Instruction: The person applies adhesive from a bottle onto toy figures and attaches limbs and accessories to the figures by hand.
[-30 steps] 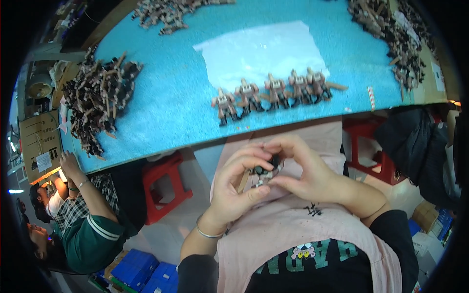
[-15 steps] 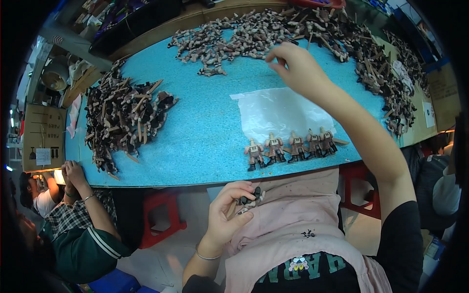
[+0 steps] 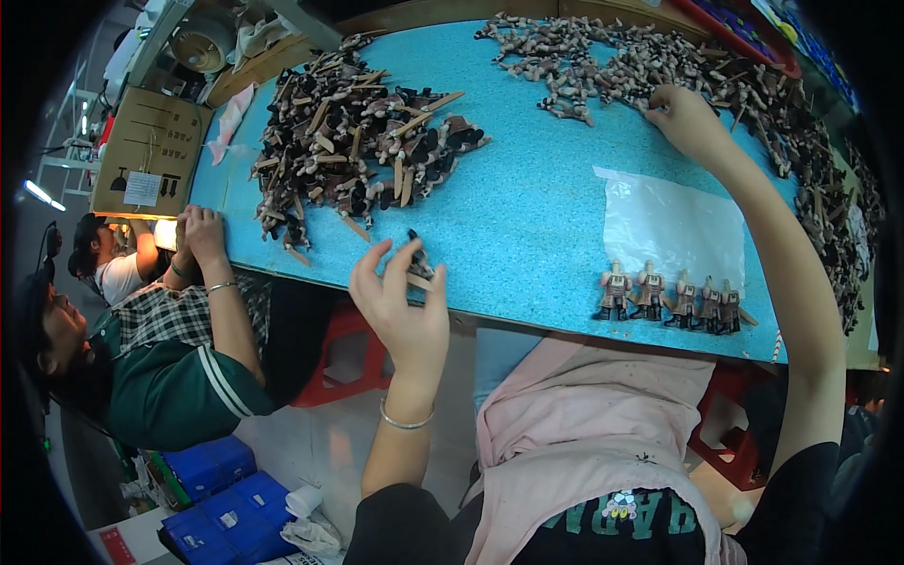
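Observation:
My left hand [image 3: 400, 306] is at the near edge of the blue table, its fingers spread. A small toy figure [image 3: 417, 250] with dark parts and a flat wooden stick shows between thumb and fingers; I cannot tell whether they still touch it. At the near edge of the far pile of toy figures [image 3: 621, 71] is my right hand [image 3: 683, 118], fingers curled together; what they pinch, if anything, is hidden. Several toy soldiers [image 3: 650, 290] stand in a row near the front edge, by a clear plastic sheet [image 3: 669, 217].
A heap of dark figures and wooden sticks [image 3: 348, 141] covers the table's left part. More figures pile along the right side. At left sits a co-worker in a green sleeve [image 3: 179, 395], hands at the table's edge by a cardboard box [image 3: 141, 160]. Blue bins [image 3: 231, 518] stand below.
My left hand has gone from in front of the apron up and left to the table edge, its fingers opening around the figure. My right hand has reached the far pile. The view has shifted left.

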### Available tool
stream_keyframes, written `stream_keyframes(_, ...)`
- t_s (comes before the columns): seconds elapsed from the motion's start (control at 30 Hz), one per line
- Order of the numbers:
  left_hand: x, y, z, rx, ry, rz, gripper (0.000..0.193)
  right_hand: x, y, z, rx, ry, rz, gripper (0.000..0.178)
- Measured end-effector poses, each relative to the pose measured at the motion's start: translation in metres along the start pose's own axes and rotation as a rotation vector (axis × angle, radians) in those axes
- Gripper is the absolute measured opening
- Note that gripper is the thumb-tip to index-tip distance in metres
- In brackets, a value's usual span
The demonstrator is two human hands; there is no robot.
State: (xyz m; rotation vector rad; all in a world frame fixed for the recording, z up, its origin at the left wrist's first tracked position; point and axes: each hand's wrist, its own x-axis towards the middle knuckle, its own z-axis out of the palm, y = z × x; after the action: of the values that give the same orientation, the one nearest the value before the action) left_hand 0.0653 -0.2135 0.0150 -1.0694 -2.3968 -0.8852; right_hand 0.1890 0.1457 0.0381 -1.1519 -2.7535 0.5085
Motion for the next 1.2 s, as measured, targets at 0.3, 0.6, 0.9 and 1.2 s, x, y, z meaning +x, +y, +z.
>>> stream_keyframes(0.3, 0.033, -0.035, 0.016, 0.228, 0.088, -0.050, 0.038, -0.005, 0.019, 0.006, -0.155, 0.113, -0.138, 0.025)
stream_keyframes(0.6, 0.011, 0.014, 0.003, 0.197, 0.050, 0.031, 0.047, -0.023, 0.028, 0.011, -0.101, 0.236, -0.218, 0.011)
stream_keyframes(0.9, -0.011, 0.101, 0.029, -0.534, -0.577, 0.380, 0.054, -0.025, 0.036, 0.005, 0.190, 0.217, 0.104, 0.033)
stream_keyframes(1.2, -0.005, 0.082, 0.028, -0.512, -0.616, 0.456, 0.056, -0.099, 0.040, -0.043, 0.638, -0.140, 0.080, 0.023)
